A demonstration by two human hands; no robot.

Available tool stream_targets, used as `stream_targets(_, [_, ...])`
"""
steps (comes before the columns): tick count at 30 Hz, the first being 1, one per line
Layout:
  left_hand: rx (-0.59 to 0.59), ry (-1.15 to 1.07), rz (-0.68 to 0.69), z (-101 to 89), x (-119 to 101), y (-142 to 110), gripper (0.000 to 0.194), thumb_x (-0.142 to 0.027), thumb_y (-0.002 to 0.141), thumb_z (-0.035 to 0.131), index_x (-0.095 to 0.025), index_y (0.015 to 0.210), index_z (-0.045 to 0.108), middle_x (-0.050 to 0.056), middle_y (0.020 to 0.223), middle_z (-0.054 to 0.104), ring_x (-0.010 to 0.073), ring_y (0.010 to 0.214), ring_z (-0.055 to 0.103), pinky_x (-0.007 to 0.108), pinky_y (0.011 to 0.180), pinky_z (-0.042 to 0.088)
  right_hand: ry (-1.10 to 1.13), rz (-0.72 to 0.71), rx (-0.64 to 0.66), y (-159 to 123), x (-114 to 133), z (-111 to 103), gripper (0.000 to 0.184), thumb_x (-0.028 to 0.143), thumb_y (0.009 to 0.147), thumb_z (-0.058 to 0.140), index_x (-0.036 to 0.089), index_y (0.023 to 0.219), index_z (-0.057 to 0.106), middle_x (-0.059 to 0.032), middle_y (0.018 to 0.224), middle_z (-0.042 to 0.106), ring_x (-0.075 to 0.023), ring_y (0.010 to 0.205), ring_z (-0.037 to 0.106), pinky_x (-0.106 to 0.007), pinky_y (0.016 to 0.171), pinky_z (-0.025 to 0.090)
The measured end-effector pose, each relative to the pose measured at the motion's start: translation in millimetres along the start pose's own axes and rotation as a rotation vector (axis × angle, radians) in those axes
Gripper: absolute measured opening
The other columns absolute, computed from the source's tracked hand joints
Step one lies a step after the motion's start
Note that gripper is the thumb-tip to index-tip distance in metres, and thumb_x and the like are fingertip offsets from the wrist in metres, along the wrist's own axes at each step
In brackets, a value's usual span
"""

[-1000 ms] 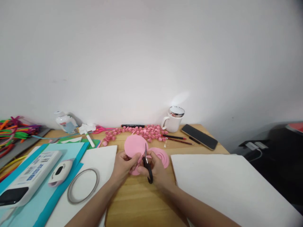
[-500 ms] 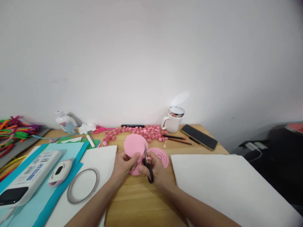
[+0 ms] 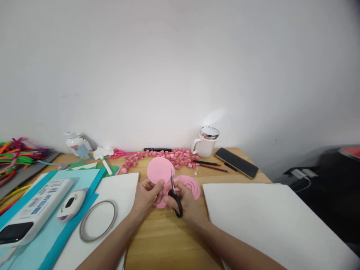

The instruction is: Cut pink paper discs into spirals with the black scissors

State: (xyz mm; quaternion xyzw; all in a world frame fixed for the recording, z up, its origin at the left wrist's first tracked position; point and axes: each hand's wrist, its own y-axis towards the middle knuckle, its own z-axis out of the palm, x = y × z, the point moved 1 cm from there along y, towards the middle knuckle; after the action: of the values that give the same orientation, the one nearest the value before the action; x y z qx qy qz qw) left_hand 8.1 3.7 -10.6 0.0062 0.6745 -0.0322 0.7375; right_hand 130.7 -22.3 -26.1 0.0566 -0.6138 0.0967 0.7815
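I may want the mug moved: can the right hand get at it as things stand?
Probably not right away: the right hand has its grip taken up by black-handled scissors. Otherwise the way to the white mug looks fairly free, with low pencils and small pink pieces near its base.

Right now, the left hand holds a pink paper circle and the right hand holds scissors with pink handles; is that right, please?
Not quite: the head view shows that the scissors in the right hand are black-handled, not pink-handled. The left hand does hold a pink paper circle.
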Motion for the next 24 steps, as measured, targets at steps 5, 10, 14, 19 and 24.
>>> stream_targets(5, [-0.022, -0.018, -0.042, 0.7, -3.1, -0.1, 0.036, -0.038, 0.064, 0.065, -0.015, 0.044, 0.045, -0.006, 0.028, 0.041, 0.0042, 0.027, 0.031, 0.018, 0.031, 0.024, -0.016, 0.034, 0.005, 0.7, -4.0, 0.1, 0.031, 0.032, 0.063, 0.069, 0.020, 0.076, 0.044, 0.0090, 0.049, 0.045, -0.0070, 0.042, 0.040, -0.017, 0.040, 0.028])
stream_targets(10, [-0.018, 0.020, -0.017, 0.6, -3.8, 0.1, 0.040, -0.037, 0.061, 0.067, -0.015, 0.039, 0.042, -0.006, 0.026, 0.038, 0.0031, 0.028, 0.028, 0.018, 0.033, 0.020, 0.023, -0.018, -0.011, 2.3, -1.5, -0.1, 0.038, 0.033, 0.059, 0.072, 0.020, 0.079, 0.043, 0.0076, 0.054, 0.048, -0.0081, 0.047, 0.042, -0.019, 0.044, 0.030])
stream_targets(14, [0.013, 0.031, -0.033, 0.3, -1.9, 0.5, 0.038, -0.039, 0.059, 0.068, -0.015, 0.041, 0.045, -0.007, 0.027, 0.038, 0.0028, 0.028, 0.027, 0.019, 0.034, 0.019, 0.043, -0.075, -0.031, 4.2, 0.4, -0.5, 0.039, 0.033, 0.058, 0.073, 0.020, 0.077, 0.042, 0.0051, 0.062, 0.051, -0.0100, 0.054, 0.046, -0.021, 0.051, 0.034])
stream_targets(19, [0.017, 0.016, -0.054, 0.1, -0.6, 1.5, 0.039, -0.039, 0.059, 0.068, -0.015, 0.040, 0.043, -0.008, 0.027, 0.036, 0.0027, 0.028, 0.025, 0.019, 0.034, 0.016, 0.062, -0.068, -0.029, 5.5, -3.4, -1.3, 0.037, 0.032, 0.058, 0.073, 0.020, 0.076, 0.042, 0.0065, 0.060, 0.046, -0.0094, 0.053, 0.043, -0.021, 0.051, 0.032])
stream_targets(24, [0.014, 0.010, -0.045, -0.9, 1.2, 2.2, 0.039, -0.037, 0.061, 0.067, -0.015, 0.042, 0.041, -0.008, 0.028, 0.037, 0.0026, 0.029, 0.025, 0.019, 0.035, 0.016, 0.062, -0.055, -0.044, 4.2, -1.3, -1.2, 0.039, 0.030, 0.057, 0.073, 0.019, 0.080, 0.044, 0.0082, 0.056, 0.042, -0.0078, 0.050, 0.038, -0.019, 0.048, 0.029])
